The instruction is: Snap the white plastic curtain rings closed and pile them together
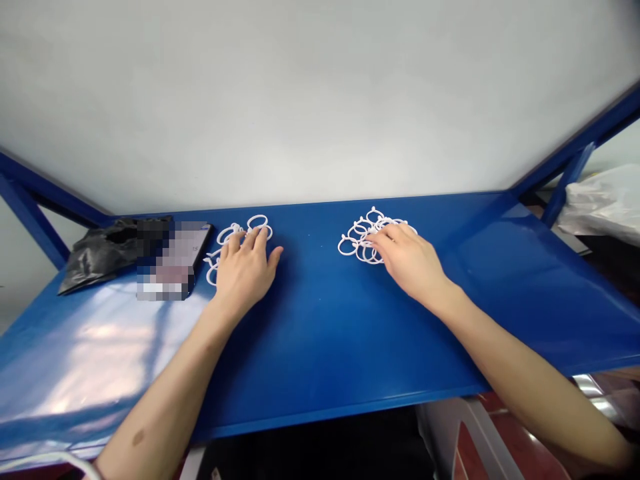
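Two groups of white plastic rings lie on a blue metal shelf (320,333). My left hand (245,270) lies flat, fingers stretched out, on the left group of rings (260,223), covering part of it. My right hand (407,260) rests palm down on the right pile of rings (357,240), fingers extended over the pile. Whether either hand grips a ring is hidden beneath the fingers.
A black plastic bag (103,253) and a dark flat box (175,260) lie at the shelf's left end. Blue frame struts (570,173) rise at both ends. A white wall stands behind. A clear bag (605,203) sits beyond the right edge.
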The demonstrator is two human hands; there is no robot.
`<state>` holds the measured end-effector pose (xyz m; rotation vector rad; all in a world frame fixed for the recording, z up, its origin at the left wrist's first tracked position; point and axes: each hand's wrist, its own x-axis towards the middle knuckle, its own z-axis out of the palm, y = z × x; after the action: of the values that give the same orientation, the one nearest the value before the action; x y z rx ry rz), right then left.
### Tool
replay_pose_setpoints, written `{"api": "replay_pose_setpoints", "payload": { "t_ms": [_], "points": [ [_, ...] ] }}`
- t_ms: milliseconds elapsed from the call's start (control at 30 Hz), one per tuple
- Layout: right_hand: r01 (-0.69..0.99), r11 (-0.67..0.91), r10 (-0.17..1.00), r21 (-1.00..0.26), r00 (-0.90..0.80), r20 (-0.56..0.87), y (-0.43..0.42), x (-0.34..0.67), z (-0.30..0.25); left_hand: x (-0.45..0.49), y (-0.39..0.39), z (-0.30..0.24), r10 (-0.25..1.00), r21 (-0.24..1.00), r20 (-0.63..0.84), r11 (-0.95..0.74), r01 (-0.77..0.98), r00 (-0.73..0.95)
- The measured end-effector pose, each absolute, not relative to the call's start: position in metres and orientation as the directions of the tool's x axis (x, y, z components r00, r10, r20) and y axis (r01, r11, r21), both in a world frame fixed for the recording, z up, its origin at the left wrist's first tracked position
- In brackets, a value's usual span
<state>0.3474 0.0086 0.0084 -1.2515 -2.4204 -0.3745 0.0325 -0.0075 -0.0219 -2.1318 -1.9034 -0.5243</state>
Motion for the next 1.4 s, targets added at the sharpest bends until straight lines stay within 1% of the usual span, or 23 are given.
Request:
{"api": "replay_pose_setpoints", "payload": {
  "t_ms": [67, 133, 300, 400, 467, 600, 700, 767, 833, 933, 1000, 1067, 1133, 1200, 1400],
  "points": [
    [0.862, 0.499, 0.764, 0.087, -0.486, 0.424, 0.015, 0.359, 0.014, 0.026, -0.006, -0.024, 0.919, 0.031, 0.385, -0.102, 0.994, 0.082],
    [0.900, 0.426, 0.808, 0.092, -0.425, 0.408, 0.020, 0.369, 0.020, 0.023, -0.006, -0.023, 0.923, 0.021, 0.373, -0.107, 0.994, 0.091],
    [0.966, 0.245, 0.906, 0.078, -0.257, 0.335, 0.031, 0.386, 0.025, 0.024, -0.009, -0.021, 0.931, 0.040, 0.346, -0.135, 0.990, 0.113],
    [0.979, 0.190, 0.944, 0.068, -0.202, 0.260, 0.036, 0.389, 0.020, 0.029, -0.012, -0.017, 0.914, 0.025, 0.382, -0.154, 0.988, 0.133],
    [0.980, 0.180, 0.949, 0.086, -0.197, 0.246, 0.038, 0.389, 0.016, 0.034, -0.016, -0.012, 0.894, 0.016, 0.428, -0.158, 0.987, 0.136],
    [0.974, 0.191, 0.916, 0.122, -0.221, 0.334, 0.038, 0.388, 0.013, 0.046, -0.025, 0.000, 0.846, 0.053, 0.524, -0.146, 0.988, 0.097],
    [0.976, 0.196, 0.890, 0.097, -0.218, 0.400, 0.035, 0.384, 0.015, 0.053, -0.030, 0.006, 0.821, 0.107, 0.567, -0.150, 0.983, 0.063],
    [0.974, 0.217, 0.872, 0.067, -0.225, 0.434, 0.031, 0.378, 0.018, 0.055, -0.032, 0.009, 0.805, 0.143, 0.590, -0.186, 0.972, 0.067],
    [0.959, 0.283, 0.847, 0.028, -0.264, 0.461, 0.026, 0.369, 0.018, 0.056, -0.032, 0.010, 0.781, 0.176, 0.616, -0.264, 0.948, 0.103],
    [0.866, 0.495, 0.778, -0.076, -0.402, 0.483, 0.015, 0.352, 0.014, 0.058, -0.032, 0.010, 0.739, 0.200, 0.637, -0.432, 0.879, 0.218],
    [0.743, 0.642, 0.719, -0.191, -0.497, 0.485, 0.007, 0.340, 0.009, 0.060, -0.033, 0.009, 0.697, 0.188, 0.646, -0.539, 0.821, 0.310],
    [0.616, 0.714, 0.692, -0.333, -0.549, 0.469, -0.002, 0.329, 0.004, 0.063, -0.036, 0.006, 0.659, 0.161, 0.644, -0.614, 0.773, 0.389],
    [0.522, 0.716, 0.697, -0.464, -0.565, 0.441, -0.009, 0.321, -0.001, 0.067, -0.039, 0.001, 0.636, 0.140, 0.627, -0.660, 0.739, 0.450],
    [0.468, 0.694, 0.711, -0.547, -0.563, 0.421, -0.013, 0.317, -0.005, 0.069, -0.041, -0.004, 0.632, 0.136, 0.600, -0.684, 0.716, 0.490],
    [0.419, 0.650, 0.739, -0.634, -0.542, 0.400, -0.014, 0.314, -0.012, 0.073, -0.044, -0.010, 0.642, 0.189, 0.561, -0.715, 0.673, 0.523]
  ]
}}
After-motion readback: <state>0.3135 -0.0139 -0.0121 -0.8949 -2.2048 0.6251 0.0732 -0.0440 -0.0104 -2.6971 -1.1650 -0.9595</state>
